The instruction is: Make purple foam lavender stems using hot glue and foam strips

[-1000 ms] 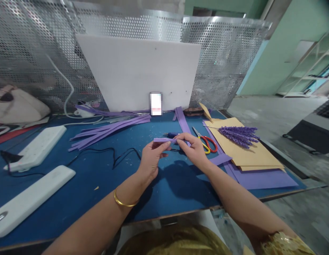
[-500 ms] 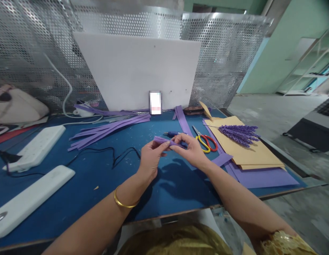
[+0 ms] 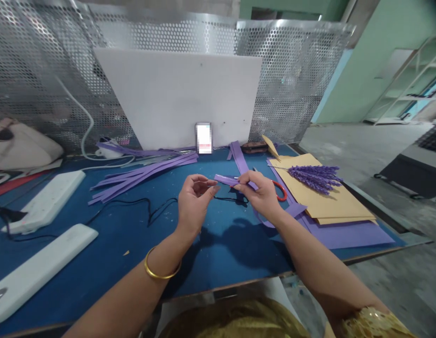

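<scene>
Near the middle of the table, my right hand (image 3: 262, 193) pinches a narrow purple paper strip (image 3: 225, 180) between thumb and fingers. The strip's free end points left. Close to that end is my left hand (image 3: 195, 202), its fingers curled and thumb tip near the index tip; whether anything tiny sits between them I cannot tell. Scissors (image 3: 281, 191) lie behind my right hand, with mainly a red handle loop showing. Another purple strip (image 3: 295, 211) runs from below my right hand towards the stacked sheets. A thin dark cord (image 3: 228, 199) lies between the hands.
Cut purple strips (image 3: 143, 176) lie fanned out at the left back. A phone (image 3: 204, 138) leans on the white board (image 3: 182, 94). Purple lavender sprigs (image 3: 314, 178) rest on tan sheets (image 3: 339, 209) at right. A white power strip (image 3: 49, 202) and a long white device (image 3: 45, 272) lie at left.
My hands have moved apart; my left hand has come off the purple strip, which now stays in my right hand. The scissors are more covered by my right hand.
</scene>
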The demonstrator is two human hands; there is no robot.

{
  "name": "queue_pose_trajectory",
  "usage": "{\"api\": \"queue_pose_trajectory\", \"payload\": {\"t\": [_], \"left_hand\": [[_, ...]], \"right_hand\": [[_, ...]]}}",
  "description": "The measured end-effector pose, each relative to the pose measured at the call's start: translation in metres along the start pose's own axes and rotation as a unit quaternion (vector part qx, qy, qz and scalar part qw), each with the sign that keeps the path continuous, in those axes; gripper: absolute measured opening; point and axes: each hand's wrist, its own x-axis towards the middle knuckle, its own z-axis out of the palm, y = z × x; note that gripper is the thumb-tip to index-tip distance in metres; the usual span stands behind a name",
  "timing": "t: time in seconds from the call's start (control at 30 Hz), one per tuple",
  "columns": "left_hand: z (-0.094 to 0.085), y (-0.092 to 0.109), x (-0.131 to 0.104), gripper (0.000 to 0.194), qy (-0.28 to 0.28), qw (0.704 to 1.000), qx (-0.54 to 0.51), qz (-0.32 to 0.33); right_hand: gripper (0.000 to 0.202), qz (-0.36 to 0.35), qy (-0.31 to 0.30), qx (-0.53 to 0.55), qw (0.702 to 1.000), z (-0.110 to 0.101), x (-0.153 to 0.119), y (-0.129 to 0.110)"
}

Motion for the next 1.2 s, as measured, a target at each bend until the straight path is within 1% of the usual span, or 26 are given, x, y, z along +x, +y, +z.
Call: {"api": "queue_pose_trajectory", "payload": {"t": [0.1, 0.2, 0.33, 0.43, 0.6, 0.73, 0.8, 0.87, 0.93, 1.03, 1.2], "left_hand": [[-0.003, 0.000, 0.003, 0.032, -0.021, 0.997, 0.036, 0.059], [-0.006, 0.000, 0.004, 0.025, -0.032, 0.992, 0.072, 0.103], [-0.007, 0.001, 0.003, 0.019, -0.035, 0.985, 0.105, 0.131], [-0.006, 0.003, 0.002, 0.017, -0.015, 0.985, 0.119, 0.125], [-0.003, 0.003, 0.000, 0.021, 0.030, 0.991, 0.100, 0.086], [-0.001, 0.003, -0.004, 0.023, 0.056, 0.988, 0.117, 0.081], [0.000, 0.003, -0.006, 0.025, 0.061, 0.988, 0.114, 0.079], [0.001, 0.004, -0.008, 0.029, 0.064, 0.992, 0.083, 0.069], [0.002, 0.004, -0.009, 0.037, 0.069, 0.995, 0.052, 0.055], [0.002, 0.004, -0.009, 0.047, 0.072, 0.995, 0.049, 0.050], [0.000, 0.003, -0.009, 0.043, 0.059, 0.991, 0.087, 0.081]], "right_hand": [[0.018, -0.049, -0.007, -0.023, 0.999, -0.004, 0.002, 0.000], [0.018, -0.075, -0.024, -0.034, 0.996, -0.005, 0.003, 0.000], [0.020, -0.084, -0.037, -0.048, 0.995, -0.005, 0.003, -0.001], [0.023, -0.071, -0.042, -0.052, 0.995, -0.005, 0.003, -0.002], [0.022, -0.057, -0.044, -0.041, 0.997, -0.003, 0.001, -0.004], [0.027, -0.046, -0.030, -0.035, 0.998, 0.000, 0.000, -0.006], [0.027, -0.039, -0.018, -0.032, 0.999, 0.002, 0.000, -0.007], [0.027, -0.032, -0.009, -0.028, 0.999, 0.003, -0.001, -0.008], [0.027, -0.021, -0.004, -0.023, 1.000, 0.004, -0.001, -0.009], [0.028, 0.011, -0.004, -0.013, 1.000, 0.005, -0.002, -0.009], [0.025, 0.088, -0.010, 0.035, 0.995, 0.005, -0.003, -0.011]]}}
